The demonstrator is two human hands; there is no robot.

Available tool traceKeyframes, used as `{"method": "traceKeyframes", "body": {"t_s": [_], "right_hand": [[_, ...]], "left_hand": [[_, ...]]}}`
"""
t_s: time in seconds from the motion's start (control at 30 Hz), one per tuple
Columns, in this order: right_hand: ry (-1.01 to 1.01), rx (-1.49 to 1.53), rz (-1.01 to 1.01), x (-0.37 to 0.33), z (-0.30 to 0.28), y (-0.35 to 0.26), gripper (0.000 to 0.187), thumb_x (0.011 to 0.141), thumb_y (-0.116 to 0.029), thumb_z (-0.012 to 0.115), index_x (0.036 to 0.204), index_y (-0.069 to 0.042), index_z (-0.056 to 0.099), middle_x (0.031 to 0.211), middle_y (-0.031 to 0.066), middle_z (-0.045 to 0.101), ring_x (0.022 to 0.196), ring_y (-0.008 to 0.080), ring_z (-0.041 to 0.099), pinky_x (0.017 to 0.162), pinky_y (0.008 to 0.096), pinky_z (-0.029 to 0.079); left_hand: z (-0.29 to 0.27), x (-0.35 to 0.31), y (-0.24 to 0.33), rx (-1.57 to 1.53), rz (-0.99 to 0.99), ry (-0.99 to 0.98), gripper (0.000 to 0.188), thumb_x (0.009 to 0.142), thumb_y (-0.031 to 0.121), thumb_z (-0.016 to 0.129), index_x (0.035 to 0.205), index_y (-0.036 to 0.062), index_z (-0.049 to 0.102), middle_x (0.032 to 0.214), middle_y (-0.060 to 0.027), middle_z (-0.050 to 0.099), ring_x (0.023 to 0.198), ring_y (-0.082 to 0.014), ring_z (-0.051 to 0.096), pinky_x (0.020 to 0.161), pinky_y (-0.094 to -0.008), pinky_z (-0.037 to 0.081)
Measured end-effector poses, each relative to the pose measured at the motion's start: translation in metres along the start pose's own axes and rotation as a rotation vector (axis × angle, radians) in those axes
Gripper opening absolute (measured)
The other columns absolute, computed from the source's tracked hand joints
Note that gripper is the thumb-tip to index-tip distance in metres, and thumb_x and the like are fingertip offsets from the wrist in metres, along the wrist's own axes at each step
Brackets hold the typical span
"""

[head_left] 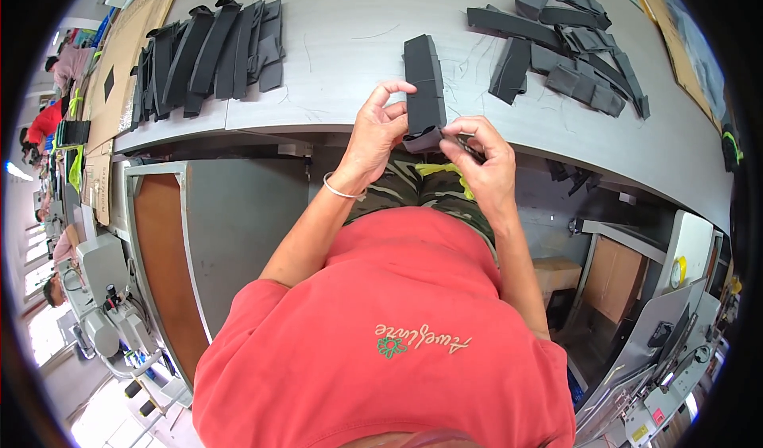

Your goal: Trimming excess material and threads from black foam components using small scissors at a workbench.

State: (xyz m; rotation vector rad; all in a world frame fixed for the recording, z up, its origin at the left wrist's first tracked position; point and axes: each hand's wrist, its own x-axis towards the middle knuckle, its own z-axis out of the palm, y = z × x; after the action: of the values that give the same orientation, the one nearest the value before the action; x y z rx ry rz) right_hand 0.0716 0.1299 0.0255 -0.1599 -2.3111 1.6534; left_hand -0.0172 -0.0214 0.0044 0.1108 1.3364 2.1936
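Observation:
A dark grey fabric strip (424,79), folded flat with seams across it, stands out over the front edge of the table. My left hand (376,130) grips its left side, index finger on top and thumb beneath. At the strip's near end, where the cloth curls into a small loop, my right hand (483,158) pinches the edge between thumb and fingertips. Something dark shows under the curled right fingers, too hidden to name. A row of similar dark strips (213,51) lies side by side on the left. To the right is a looser heap of dark pieces (576,51).
Loose threads are scattered over the pale grey table (342,19). Cardboard (131,59) borders its left end. Below stand a brown-panelled cabinet (163,233) and a cardboard box (556,275). Sewing machines (111,313) and other people (52,118) are farther left.

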Motion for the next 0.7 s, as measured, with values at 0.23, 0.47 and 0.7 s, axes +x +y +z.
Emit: {"method": "traceKeyframes", "body": {"t_s": [0.23, 0.47, 0.7], "right_hand": [[-0.018, -0.063, -0.163, -0.011, 0.003, -0.001, 0.029, 0.066, 0.008, 0.066, 0.09, -0.007, 0.068, 0.083, 0.0048, 0.06, 0.073, 0.0164, 0.059, 0.062, 0.0272, 0.047], [0.077, 0.033, -0.152, 0.002, 0.0, 0.0, 0.018, 0.072, 0.004, 0.068, 0.088, -0.003, 0.065, 0.083, 0.0047, 0.061, 0.069, 0.0158, 0.059, 0.061, 0.027, 0.046], [0.062, 0.151, 0.168, 0.005, 0.002, 0.016, 0.013, 0.08, -0.007, 0.071, 0.092, -0.004, 0.067, 0.08, 0.0028, 0.063, 0.066, 0.0098, 0.055, 0.058, 0.0253, 0.044]], "left_hand": [[-0.003, -0.003, -0.002, 0.215, 0.002, -0.056, 0.026, 0.081, -0.006, 0.05, 0.098, 0.0023, 0.067, 0.068, 0.0065, 0.052, 0.054, -0.0002, 0.034, 0.05, -0.0174, 0.028], [0.001, -0.007, -0.013, 0.401, 0.11, -0.074, 0.026, 0.08, -0.005, 0.048, 0.091, 0.002, 0.071, 0.065, 0.0079, 0.048, 0.056, -0.0003, 0.033, 0.05, -0.0187, 0.027], [0.013, -0.013, -0.004, 0.223, 0.005, -0.024, 0.016, 0.089, 0.011, 0.064, 0.096, -0.0019, 0.069, 0.073, 0.0042, 0.059, 0.065, -0.0012, 0.048, 0.06, -0.0168, 0.039]]}}
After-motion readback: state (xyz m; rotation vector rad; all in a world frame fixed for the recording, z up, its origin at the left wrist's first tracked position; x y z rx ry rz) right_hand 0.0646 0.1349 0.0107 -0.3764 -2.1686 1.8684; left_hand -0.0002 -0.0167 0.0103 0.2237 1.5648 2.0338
